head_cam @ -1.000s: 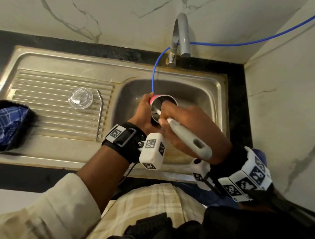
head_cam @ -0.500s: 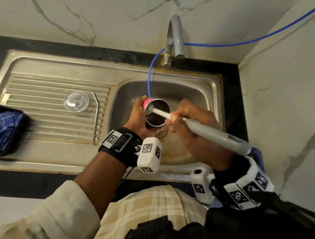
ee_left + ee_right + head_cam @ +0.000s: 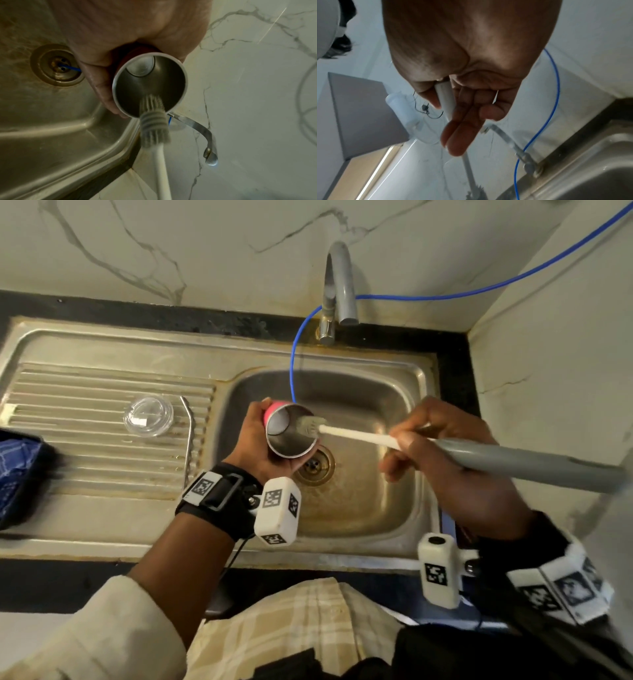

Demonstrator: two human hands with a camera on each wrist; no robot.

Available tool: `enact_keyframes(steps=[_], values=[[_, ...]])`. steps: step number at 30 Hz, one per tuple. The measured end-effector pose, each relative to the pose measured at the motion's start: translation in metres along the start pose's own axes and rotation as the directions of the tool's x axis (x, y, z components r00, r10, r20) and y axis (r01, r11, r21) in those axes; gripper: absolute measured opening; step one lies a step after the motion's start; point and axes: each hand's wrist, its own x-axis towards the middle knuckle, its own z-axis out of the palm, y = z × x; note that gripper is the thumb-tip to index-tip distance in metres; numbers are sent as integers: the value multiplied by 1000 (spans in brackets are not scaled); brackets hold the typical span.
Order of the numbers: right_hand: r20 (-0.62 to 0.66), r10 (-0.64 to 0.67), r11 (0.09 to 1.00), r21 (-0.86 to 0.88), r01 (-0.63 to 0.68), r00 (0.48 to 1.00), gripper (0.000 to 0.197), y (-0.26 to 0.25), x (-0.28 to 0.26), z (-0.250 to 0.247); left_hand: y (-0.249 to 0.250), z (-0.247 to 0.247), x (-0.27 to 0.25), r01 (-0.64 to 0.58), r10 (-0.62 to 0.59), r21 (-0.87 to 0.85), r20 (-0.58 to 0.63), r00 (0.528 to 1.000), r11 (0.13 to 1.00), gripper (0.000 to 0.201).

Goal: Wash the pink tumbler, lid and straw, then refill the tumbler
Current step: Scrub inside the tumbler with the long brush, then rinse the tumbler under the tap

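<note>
**Brush head at the tumbler's mouth**

Fingers of the left hand [image 3: 260,446] wrap around the pink tumbler with a shiny steel interior [image 3: 289,433], holding it tilted over the stainless steel sink basin [image 3: 404,405], just above the brass-coloured drain [image 3: 317,465]. The right hand [image 3: 445,460] grips the grey-handled bottle brush with a white shaft [image 3: 359,436], thumb and fingers closed around where shaft meets handle; its grey bristle head [image 3: 153,121] sits at the tumbler's rim, partly inside the opening. On the ridged draining board [image 3: 85,460] to the left lie the clear round plastic lid [image 3: 148,416] and, just beside it, the bent metal straw [image 3: 189,436]. A thin blue tube [image 3: 294,361] runs along the wall past the grey curved faucet [image 3: 339,282] and hangs into the basin behind the tumbler.
</note>
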Motion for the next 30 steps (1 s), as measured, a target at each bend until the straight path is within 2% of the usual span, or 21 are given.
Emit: enact_keyframes(steps=[3,5,8,11,14,16,17,19,20,21,22,23,25,27,28,29,30], values=[[-92,-17,998,-56,12,996,11,-8,-7,-35,1,7,2,-29,29,2,-15,999,1000,56],[-182,-49,990,-140,23,982,12,-8,-6,-54,-2,12,6,-77,78,19,-35,996,997,55],[-280,-66,953,-303,-23,958,10,7,2,-83,-10,20,13,-126,126,73,-3,992,989,46],[-275,-38,912,-403,-79,961,9,40,19,-107,-20,25,17,-105,101,112,45,994,988,42],[-225,-88,764,-641,-79,970,6,81,42,-131,-31,33,21,-98,83,185,89,993,978,41],[-217,71,672,-711,-207,974,14,104,59,-144,-36,35,25,-101,85,222,83,993,970,43],[-209,193,596,-751,-283,959,18,112,66,-148,-37,35,26,-101,87,227,73,994,968,48],[-257,313,426,-822,-377,914,17,119,80,-152,-37,32,29,-98,86,238,58,995,966,60],[-300,345,417,-800,-432,889,15,119,85,-153,-37,31,30,-100,89,244,55,995,965,65],[-290,383,440,-778,-450,877,19,117,89,-152,-36,29,31,-106,97,249,50,994,963,68],[-278,400,460,-763,-454,873,25,120,93,-151,-35,28,31,-113,105,249,45,993,962,70],[-242,383,420,-814,-402,891,27,123,96,-152,-34,26,32,-116,110,250,40,993,961,71],[-199,466,368,-843,-393,862,20,130,100,-154,-31,24,33,-114,107,250,42,993,961,71],[-149,522,245,-917,-316,840,42,141,104,-162,-31,24,34,-107,99,253,43,994,962,71],[-145,545,212,-929,-303,826,47,143,106,-164,-31,24,34,-106,100,254,40,994,961,71],[-152,571,170,-939,-297,807,47,141,107,-165,-32,26,35,-105,99,258,38,994,960,70],[-160,563,130,-952,-278,811,46,142,109,-166,-32,26,35,-103,98,264,33,995,959,70]])
